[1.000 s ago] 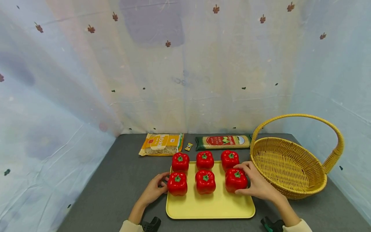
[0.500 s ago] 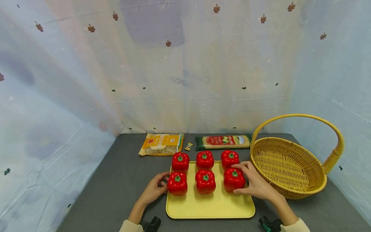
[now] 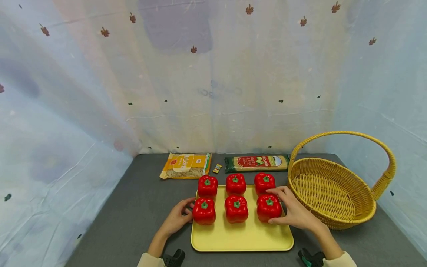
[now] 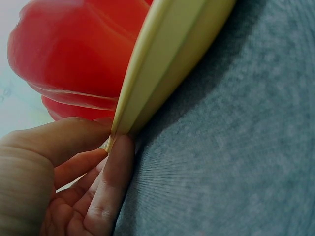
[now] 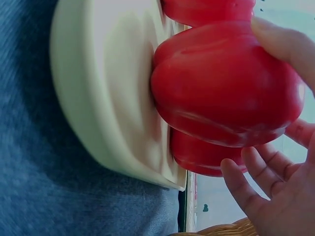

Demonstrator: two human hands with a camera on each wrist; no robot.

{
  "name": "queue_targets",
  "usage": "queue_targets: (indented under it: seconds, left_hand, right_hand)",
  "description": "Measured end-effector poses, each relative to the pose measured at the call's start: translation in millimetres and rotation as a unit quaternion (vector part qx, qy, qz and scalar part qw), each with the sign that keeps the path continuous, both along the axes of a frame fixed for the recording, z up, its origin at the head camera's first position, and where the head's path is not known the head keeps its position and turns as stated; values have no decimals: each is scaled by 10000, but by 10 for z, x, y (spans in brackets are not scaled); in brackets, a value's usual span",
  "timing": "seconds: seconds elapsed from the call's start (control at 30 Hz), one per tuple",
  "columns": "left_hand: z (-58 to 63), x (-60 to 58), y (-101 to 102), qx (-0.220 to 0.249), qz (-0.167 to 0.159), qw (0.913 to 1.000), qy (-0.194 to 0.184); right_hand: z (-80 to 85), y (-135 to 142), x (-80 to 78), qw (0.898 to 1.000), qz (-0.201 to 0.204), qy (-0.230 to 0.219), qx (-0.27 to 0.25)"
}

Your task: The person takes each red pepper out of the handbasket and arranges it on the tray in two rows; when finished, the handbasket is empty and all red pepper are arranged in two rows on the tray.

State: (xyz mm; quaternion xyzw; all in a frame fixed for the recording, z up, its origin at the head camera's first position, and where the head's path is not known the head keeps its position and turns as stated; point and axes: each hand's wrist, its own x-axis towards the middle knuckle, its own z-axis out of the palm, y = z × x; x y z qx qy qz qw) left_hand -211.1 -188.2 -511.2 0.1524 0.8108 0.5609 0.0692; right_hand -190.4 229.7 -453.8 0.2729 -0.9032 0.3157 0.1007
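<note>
Several red bell peppers with green stems stand in two rows on a yellow tray. My left hand is at the tray's left side. In the left wrist view its thumb and fingers pinch the tray's rim, close beside the front-left bell pepper. My right hand holds the front-right bell pepper, thumb at its near side and index finger at its far side. In the right wrist view this pepper sits on the tray and the other fingers are spread beside it.
A yellow wicker basket with a tall handle stands right of the tray. Behind the tray lie an orange-yellow food packet, a small yellow wrapped piece and a long green-ended packet. A patterned curtain hangs behind the grey table.
My right hand has shifted the front-right bell pepper slightly left, and it now stands in line with the front row. The left hand has stayed at the tray's edge.
</note>
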Motion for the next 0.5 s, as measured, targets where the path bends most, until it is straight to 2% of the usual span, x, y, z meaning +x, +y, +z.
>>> queue_targets:
  seconds: [0.5]
  left_hand:
    - [21, 21, -5, 172, -53, 9998, 39]
  right_hand:
    - [7, 27, 30, 10000, -4, -76, 6]
